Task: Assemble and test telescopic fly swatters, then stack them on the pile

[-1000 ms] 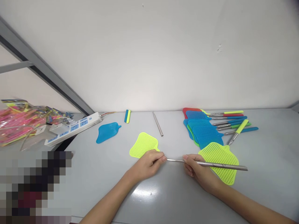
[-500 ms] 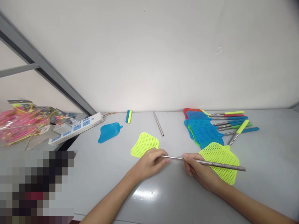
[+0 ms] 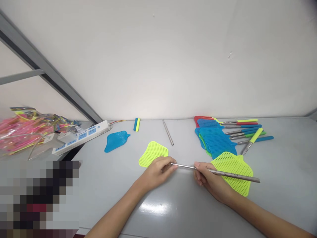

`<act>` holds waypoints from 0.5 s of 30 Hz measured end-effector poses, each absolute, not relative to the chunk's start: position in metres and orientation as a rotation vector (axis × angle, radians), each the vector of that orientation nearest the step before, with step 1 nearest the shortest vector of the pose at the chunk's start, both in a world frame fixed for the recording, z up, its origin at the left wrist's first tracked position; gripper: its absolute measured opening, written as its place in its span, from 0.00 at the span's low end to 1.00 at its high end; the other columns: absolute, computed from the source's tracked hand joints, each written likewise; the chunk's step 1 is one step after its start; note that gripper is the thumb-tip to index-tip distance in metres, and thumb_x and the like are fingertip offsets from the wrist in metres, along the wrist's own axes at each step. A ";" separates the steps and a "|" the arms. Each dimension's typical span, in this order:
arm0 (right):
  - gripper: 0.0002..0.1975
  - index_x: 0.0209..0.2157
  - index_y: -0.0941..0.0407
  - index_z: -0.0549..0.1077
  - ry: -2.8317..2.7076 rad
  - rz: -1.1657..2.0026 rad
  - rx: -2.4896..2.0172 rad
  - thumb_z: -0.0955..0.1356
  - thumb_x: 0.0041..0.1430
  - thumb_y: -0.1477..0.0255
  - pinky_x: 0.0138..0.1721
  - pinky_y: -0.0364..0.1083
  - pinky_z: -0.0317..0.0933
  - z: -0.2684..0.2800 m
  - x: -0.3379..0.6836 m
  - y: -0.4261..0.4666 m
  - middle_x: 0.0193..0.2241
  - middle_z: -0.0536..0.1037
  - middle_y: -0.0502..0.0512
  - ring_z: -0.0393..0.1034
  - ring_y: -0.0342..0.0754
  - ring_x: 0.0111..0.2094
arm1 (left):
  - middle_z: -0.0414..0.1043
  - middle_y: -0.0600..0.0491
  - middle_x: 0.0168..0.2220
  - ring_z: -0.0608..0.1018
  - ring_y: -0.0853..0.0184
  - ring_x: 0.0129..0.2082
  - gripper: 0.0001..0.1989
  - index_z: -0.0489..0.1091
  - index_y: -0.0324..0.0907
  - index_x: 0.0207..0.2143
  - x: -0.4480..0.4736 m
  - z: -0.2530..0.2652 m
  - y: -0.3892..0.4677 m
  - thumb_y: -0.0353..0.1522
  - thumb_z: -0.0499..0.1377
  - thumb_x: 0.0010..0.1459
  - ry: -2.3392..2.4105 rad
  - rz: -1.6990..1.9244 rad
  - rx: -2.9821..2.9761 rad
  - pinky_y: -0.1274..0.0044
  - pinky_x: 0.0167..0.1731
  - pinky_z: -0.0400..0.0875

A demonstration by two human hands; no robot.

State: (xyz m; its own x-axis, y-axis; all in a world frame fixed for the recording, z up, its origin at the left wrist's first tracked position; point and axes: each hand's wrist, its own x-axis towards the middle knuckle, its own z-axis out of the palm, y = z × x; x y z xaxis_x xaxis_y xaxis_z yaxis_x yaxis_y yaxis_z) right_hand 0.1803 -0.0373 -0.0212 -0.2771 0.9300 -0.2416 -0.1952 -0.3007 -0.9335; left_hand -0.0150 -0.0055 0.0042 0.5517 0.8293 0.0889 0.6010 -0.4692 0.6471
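A slim metal telescopic rod (image 3: 236,176) runs between my two hands. Its thin left end is pinched by the thumb and fingers of my left hand (image 3: 162,170). My right hand (image 3: 208,177) is closed around its middle, and the thicker part sticks out to the right. That part passes above a yellow fly swatter (image 3: 244,168) with a metal shaft and yellow grip. Partly behind my left hand lies a loose yellow swatter head (image 3: 152,153). Beyond my hands, another metal rod (image 3: 168,132) rests on the table.
A blue swatter head (image 3: 116,141) lies at the left, near blue and yellow grips (image 3: 138,125). Several finished-looking swatters (image 3: 219,142) are piled at the back right. A power strip (image 3: 84,135) and bagged pink items (image 3: 27,129) are at the far left.
Almost nothing differs. My left hand's pinch on the rod's thin end looks slightly tighter, and the view has shifted a little.
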 end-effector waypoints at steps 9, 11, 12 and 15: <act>0.21 0.12 0.58 0.59 -1.012 1.702 -1.084 0.59 0.53 0.62 0.21 0.41 0.45 -0.020 0.179 -0.037 0.12 0.56 0.47 0.51 0.40 0.17 | 0.60 0.58 0.21 0.64 0.73 0.23 0.11 0.65 0.42 0.32 -0.019 0.008 -0.001 0.38 0.47 0.55 1.201 0.572 2.200 0.81 0.25 0.58; 0.21 0.12 0.58 0.58 -1.007 1.702 -1.100 0.60 0.53 0.62 0.21 0.42 0.45 -0.018 0.179 -0.036 0.12 0.56 0.47 0.51 0.40 0.17 | 0.61 0.58 0.21 0.65 0.73 0.24 0.11 0.65 0.42 0.32 -0.020 0.007 -0.001 0.38 0.47 0.55 1.215 0.587 2.197 0.81 0.26 0.59; 0.21 0.12 0.58 0.58 -1.003 1.703 -1.104 0.60 0.53 0.62 0.21 0.42 0.45 -0.018 0.178 -0.036 0.11 0.56 0.47 0.51 0.40 0.17 | 0.62 0.57 0.21 0.65 0.73 0.24 0.11 0.66 0.42 0.32 -0.020 0.007 -0.001 0.38 0.47 0.55 1.216 0.596 2.196 0.81 0.26 0.59; 0.21 0.12 0.57 0.58 -0.993 1.703 -1.103 0.60 0.52 0.61 0.21 0.42 0.45 -0.016 0.178 -0.036 0.11 0.56 0.47 0.51 0.40 0.17 | 0.65 0.56 0.24 0.67 0.73 0.26 0.11 0.66 0.42 0.32 -0.021 0.008 0.000 0.36 0.47 0.56 1.181 0.617 2.205 0.81 0.28 0.61</act>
